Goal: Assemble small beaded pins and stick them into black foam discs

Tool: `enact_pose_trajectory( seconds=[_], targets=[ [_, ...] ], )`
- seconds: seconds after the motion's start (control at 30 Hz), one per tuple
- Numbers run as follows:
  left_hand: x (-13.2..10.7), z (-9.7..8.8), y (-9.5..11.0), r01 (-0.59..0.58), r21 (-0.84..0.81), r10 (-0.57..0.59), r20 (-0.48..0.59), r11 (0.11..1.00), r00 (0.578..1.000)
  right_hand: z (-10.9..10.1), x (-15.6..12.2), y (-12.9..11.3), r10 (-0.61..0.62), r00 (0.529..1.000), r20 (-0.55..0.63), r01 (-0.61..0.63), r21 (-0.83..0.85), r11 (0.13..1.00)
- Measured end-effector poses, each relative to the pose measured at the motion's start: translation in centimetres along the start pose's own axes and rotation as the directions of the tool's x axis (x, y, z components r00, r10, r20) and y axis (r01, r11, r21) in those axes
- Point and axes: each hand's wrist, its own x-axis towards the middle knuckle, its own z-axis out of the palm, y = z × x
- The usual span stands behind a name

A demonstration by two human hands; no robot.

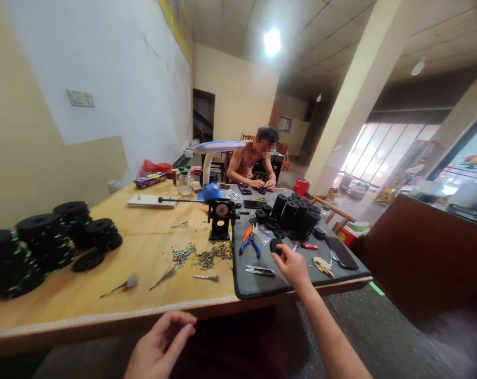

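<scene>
Okay, right grip (291, 266) pinches a black disc (276, 246) over the grey mat (250, 284). Left grip (159, 345) hangs half-open, holding nothing.

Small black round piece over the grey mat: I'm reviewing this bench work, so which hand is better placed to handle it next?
Right, probably: the right hand is over the grey mat with its fingertips at the small black round piece. The left hand sits back below the table edge.
</scene>
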Motion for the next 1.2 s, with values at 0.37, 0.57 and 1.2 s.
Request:
enact_pose_trajectory(
  seconds=[0.37,0.57,1.2],
  targets=[
    [0.6,5.5,-0.9,0.314,-0.41,-0.234,0.236,0.856,0.943,5.6,-13.9,-8.1,-0.54,0.842,-0.012,0.506,0.366,0.781],
    [-0.4,4.6,-1.5,0.342,-0.41,-0.262,0.24,0.846,0.935,7.2,-14.4,-8.5,-0.096,0.971,0.22,-0.142,0.849,0.509],
    [2.4,2.8,-1.1,0.371,-0.917,-0.556,0.232,0.15,0.798,8.8,-14.5,-7.8,0.068,0.854,0.516,-0.516,0.823,0.236]
  ],
)
